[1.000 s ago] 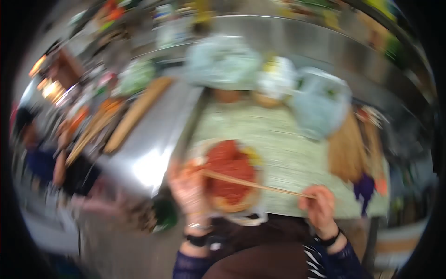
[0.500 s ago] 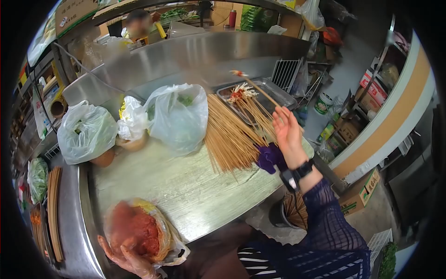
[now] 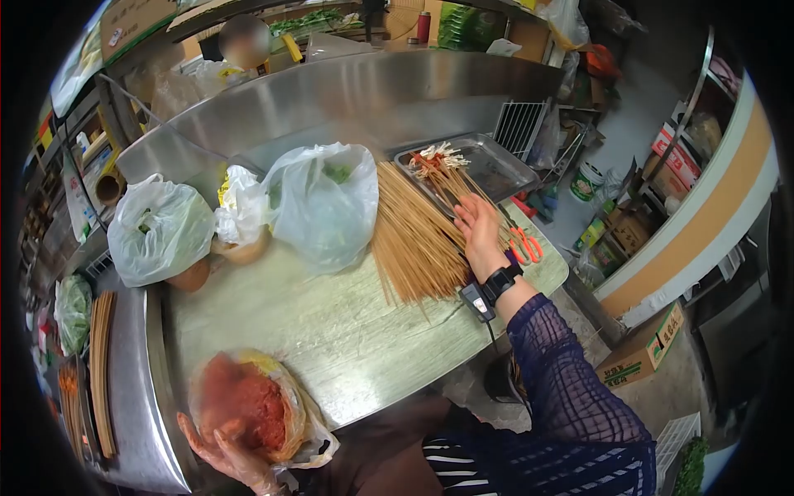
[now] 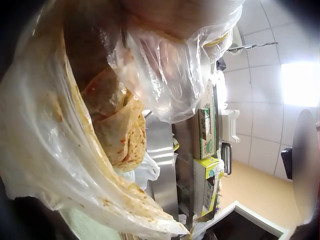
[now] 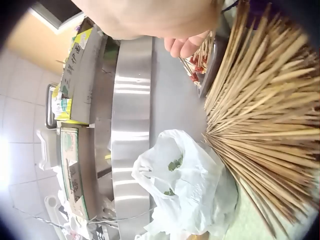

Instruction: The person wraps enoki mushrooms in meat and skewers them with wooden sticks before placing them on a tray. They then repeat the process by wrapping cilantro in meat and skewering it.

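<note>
My left hand [image 3: 236,461], fingers spread, lies against the near-left side of a plastic-lined bowl of red paste [image 3: 265,417]. In the left wrist view, stained clear plastic [image 4: 60,135] fills much of the picture. The right hand [image 3: 482,240] is over the near end of the food-tipped skewers [image 3: 438,163], which rest partly in a metal tray [image 3: 500,165]. Its fingers look extended and loose, with no skewer plainly gripped. Those fingers [image 5: 186,46] appear beside red-and-white skewer tips [image 5: 200,65] in the right wrist view.
Bare wooden skewers [image 3: 413,240] lie fanned left of the right hand. Orange-handled scissors [image 3: 527,245] sit to its right. Several plastic bags [image 3: 322,207] line the table's back edge. A carton [image 3: 641,351] stands on the floor at right.
The head view has swung right. My right hand carried a food-tipped skewer over to the tray, then moved slightly left and let go. The left hand released the skewer and stayed by the bowl.
</note>
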Tool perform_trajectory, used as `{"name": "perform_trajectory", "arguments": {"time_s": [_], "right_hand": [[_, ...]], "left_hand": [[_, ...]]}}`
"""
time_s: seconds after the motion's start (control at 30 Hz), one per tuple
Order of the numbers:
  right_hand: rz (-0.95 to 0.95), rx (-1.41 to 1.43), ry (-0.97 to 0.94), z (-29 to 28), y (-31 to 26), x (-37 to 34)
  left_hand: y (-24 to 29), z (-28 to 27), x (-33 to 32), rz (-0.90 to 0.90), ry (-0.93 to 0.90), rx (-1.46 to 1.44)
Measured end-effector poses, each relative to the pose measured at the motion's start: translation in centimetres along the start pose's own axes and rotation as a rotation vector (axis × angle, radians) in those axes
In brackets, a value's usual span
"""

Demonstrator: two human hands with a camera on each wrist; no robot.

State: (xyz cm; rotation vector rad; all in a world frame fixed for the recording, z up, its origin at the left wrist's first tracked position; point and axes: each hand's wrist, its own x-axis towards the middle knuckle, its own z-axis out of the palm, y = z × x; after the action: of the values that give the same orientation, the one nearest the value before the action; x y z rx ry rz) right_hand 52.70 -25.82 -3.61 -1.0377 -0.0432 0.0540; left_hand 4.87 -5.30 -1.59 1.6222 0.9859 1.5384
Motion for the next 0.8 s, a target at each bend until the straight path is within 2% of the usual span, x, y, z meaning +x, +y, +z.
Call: {"name": "perform_trajectory", "arguments": {"time_s": [0.1, 0.23, 0.33, 0.37, 0.47, 0.53, 0.57, 0.6, 0.63, 0.7, 0.8], "right_hand": [[0.022, 0.07, 0.023, -0.7, 0.6, -0.6], [0.119, 0.162, -0.011, -2.6, -1.1, -1.3], [0.257, 0.123, -0.089, -2.8, -2.2, -2.6], [0.378, 0.1, -0.136, -2.8, -2.9, -3.2], [0.467, -0.19, -0.443, -2.9, -7.0, -4.6], [0.142, -0.261, -0.374, -2.3, -9.7, -4.5], [0.017, -0.391, -0.333, -2.9, -10.2, -3.0], [-0.109, -0.519, -0.292, -3.5, -10.0, -1.5], [-0.258, -0.825, -0.277, -4.0, -9.4, -0.5], [-0.568, -1.428, -0.234, -4.0, -8.6, 0.5], [-0.413, -1.841, -0.278, -2.5, -6.6, 0.0]], "left_hand": [[-1.2, 0.2, 0.0, 0.034, 0.016, -0.229], [-0.6, -0.1, 0.2, 0.058, -0.031, 0.098], [-0.3, -0.2, -0.2, -0.069, -0.062, -0.055], [-0.3, -0.3, -0.2, -0.088, -0.068, -0.079], [-0.9, -0.7, -0.1, -0.144, -0.077, -0.151], [-1.1, -0.6, -0.2, -0.153, -0.049, -0.178], [-1.2, -0.7, -0.2, -0.157, -0.039, -0.191], [-1.4, -1.1, 0.1, 0.085, -0.108, 0.225], [-1.7, -1.8, 0.7, 0.331, -0.171, 0.64], [-1.9, -2.3, 1.0, 0.577, -0.239, 1.057], [-1.7, -2.1, 0.7, 0.53, -0.216, 0.982]]}}
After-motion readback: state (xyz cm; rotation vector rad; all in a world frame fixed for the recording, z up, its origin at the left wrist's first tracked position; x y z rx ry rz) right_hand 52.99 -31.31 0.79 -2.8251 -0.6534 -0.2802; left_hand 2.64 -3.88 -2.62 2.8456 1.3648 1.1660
